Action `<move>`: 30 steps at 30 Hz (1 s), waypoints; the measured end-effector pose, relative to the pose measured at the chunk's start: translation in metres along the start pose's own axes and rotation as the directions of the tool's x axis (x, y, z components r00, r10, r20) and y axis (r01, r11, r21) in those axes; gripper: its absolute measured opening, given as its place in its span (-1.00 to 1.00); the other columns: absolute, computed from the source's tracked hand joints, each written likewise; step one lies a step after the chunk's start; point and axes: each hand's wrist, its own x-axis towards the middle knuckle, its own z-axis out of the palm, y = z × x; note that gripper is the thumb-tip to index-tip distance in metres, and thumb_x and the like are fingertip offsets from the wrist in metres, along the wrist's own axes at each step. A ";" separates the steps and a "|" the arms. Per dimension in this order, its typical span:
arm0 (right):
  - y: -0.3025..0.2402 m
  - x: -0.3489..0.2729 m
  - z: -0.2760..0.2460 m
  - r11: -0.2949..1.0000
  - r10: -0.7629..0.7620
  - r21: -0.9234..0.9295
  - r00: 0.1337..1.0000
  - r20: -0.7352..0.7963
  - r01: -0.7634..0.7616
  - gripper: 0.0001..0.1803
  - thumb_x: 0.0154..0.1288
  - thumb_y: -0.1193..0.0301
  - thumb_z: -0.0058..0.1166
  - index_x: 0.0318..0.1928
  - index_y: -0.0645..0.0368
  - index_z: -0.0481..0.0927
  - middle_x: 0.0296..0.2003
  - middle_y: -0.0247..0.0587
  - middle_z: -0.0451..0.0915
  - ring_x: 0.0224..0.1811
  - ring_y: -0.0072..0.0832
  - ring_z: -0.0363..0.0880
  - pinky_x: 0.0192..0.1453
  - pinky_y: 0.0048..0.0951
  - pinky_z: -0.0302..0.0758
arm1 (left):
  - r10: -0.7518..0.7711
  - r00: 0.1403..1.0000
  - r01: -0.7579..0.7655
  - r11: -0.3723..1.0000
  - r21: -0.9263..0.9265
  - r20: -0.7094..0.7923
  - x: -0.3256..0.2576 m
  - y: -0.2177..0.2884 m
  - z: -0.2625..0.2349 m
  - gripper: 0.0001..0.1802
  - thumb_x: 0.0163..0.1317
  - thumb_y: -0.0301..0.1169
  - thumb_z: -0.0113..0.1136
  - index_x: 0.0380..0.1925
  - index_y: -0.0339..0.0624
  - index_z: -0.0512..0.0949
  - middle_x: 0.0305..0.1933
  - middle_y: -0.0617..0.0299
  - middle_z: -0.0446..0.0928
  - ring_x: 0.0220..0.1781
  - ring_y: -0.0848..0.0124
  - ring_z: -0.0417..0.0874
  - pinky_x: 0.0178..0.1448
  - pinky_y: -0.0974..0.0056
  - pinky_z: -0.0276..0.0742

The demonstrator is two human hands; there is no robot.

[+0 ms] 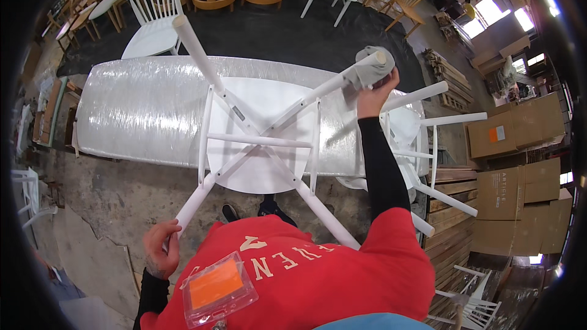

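Upside down in front of me, a white chair (260, 104) rests with its round seat on a plastic-wrapped surface, its legs pointing up and outward. Crossed rails and thin stretchers join the legs. My left hand (162, 245) has its fingers curled round the end of the near left leg (197, 203). At the far right leg (327, 87), my right hand (376, 95) grips a grey cloth (370, 72) wrapped round the leg near its bare wood tip. The palm side of that hand is hidden.
The plastic-wrapped table (137, 113) stretches left and right under the chair. Another upturned white chair (406, 128) stands close on the right. Beyond are an upright white chair (153, 21) and several wooden chairs. Planks (452, 198) and cardboard boxes (516, 186) line the right side.
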 end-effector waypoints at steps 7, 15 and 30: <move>0.082 -0.020 0.062 0.996 0.054 -0.071 0.997 -0.063 -0.059 0.13 -0.16 0.48 0.53 0.44 0.17 0.14 0.26 -0.04 0.40 0.34 -0.20 0.39 0.49 -0.21 0.28 | -0.126 0.992 0.126 0.992 -0.015 0.025 0.005 0.017 -0.006 -0.77 0.12 -0.74 0.04 -0.29 -0.33 0.62 -0.21 -0.11 0.68 -0.08 0.02 0.75 0.03 0.16 0.59; 0.160 -0.065 0.041 0.974 0.149 -0.201 0.965 0.218 -0.105 0.12 -0.12 0.36 0.52 0.43 0.30 0.12 0.24 0.11 0.41 0.36 -0.08 0.39 0.46 -0.18 0.28 | -0.141 0.987 0.141 0.990 0.007 0.078 0.016 0.016 -0.003 -0.78 0.12 -0.73 0.04 -0.28 -0.34 0.62 -0.20 -0.13 0.69 -0.05 0.02 0.75 0.05 0.15 0.59; 0.137 -0.079 0.050 0.808 0.455 -0.470 0.883 0.116 -0.355 0.23 -0.14 0.31 0.51 0.48 0.45 0.03 0.14 0.25 0.58 0.25 0.00 0.57 0.36 -0.24 0.47 | -0.040 0.999 0.042 0.993 0.108 -0.021 0.017 0.020 -0.003 -0.74 0.05 -0.77 0.14 -0.26 -0.29 0.62 -0.20 -0.10 0.69 -0.11 0.02 0.76 0.01 0.14 0.62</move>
